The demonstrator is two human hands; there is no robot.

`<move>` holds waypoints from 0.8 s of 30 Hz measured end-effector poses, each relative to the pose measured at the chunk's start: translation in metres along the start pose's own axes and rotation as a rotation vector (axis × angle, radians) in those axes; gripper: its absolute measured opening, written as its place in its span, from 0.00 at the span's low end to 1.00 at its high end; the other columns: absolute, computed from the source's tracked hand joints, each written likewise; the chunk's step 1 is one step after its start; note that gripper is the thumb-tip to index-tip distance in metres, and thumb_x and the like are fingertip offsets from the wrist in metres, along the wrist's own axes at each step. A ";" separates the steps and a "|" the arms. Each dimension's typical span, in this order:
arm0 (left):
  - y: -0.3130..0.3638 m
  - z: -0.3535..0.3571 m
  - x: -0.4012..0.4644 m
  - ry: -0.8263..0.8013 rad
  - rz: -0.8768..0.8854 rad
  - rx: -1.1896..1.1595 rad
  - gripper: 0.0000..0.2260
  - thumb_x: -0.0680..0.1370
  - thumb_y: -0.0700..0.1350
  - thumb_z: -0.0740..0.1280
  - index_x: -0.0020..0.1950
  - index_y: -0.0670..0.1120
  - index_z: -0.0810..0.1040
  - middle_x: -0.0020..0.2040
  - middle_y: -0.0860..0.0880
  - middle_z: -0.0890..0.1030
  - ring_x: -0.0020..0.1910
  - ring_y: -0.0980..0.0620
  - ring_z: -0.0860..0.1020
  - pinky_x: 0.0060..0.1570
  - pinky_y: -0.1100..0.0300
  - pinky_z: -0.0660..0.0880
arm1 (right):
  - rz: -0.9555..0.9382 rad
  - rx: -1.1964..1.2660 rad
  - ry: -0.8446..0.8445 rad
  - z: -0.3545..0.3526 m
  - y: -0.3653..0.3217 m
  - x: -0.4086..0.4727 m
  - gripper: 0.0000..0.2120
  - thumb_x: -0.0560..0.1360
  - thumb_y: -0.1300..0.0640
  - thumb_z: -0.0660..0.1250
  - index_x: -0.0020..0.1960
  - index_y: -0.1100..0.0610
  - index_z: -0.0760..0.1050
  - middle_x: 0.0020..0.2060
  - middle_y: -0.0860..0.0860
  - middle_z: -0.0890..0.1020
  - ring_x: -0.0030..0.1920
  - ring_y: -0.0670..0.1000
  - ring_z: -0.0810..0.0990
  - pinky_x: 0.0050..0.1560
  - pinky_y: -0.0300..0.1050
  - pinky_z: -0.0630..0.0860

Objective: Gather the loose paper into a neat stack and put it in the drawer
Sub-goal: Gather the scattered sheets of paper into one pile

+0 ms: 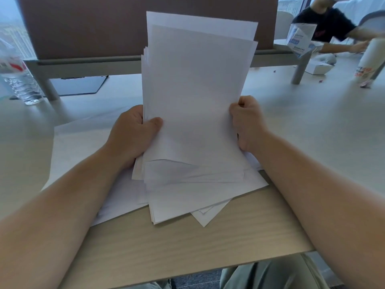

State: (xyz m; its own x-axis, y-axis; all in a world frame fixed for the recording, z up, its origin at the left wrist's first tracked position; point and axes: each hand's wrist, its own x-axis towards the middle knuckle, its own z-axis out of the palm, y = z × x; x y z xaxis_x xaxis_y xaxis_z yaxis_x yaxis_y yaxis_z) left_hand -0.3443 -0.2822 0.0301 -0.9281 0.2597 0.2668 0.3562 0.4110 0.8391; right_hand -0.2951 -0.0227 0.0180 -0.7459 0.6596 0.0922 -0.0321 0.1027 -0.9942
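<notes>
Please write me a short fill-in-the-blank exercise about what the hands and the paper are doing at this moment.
1. The bundle of paper is held upright by ____ hands.
2. The left hand grips the bundle's ____ edge.
3. The loose sheets under the bundle lie on the ____.
4. The sheets' colour is ____.

Missing words: both; left; desk; white

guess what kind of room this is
Probably a shared office: a long desk with a divider panel, a clipboard, and the stack of paper held in both hands, left and right.
</notes>
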 end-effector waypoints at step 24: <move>-0.012 -0.012 0.022 0.264 -0.244 -0.410 0.05 0.80 0.42 0.68 0.50 0.52 0.79 0.49 0.54 0.84 0.52 0.47 0.84 0.53 0.54 0.83 | 0.162 -0.008 -0.157 -0.011 -0.028 -0.010 0.14 0.82 0.47 0.59 0.55 0.54 0.80 0.52 0.54 0.84 0.47 0.53 0.79 0.48 0.50 0.77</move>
State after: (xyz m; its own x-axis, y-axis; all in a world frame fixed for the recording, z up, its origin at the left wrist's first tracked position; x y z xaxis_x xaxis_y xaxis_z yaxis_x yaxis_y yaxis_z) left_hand -0.3701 -0.2917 0.0316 -0.9930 -0.0503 0.1071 0.1050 0.0434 0.9935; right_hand -0.2791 -0.0241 0.0454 -0.8351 0.5444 -0.0790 0.1011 0.0108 -0.9948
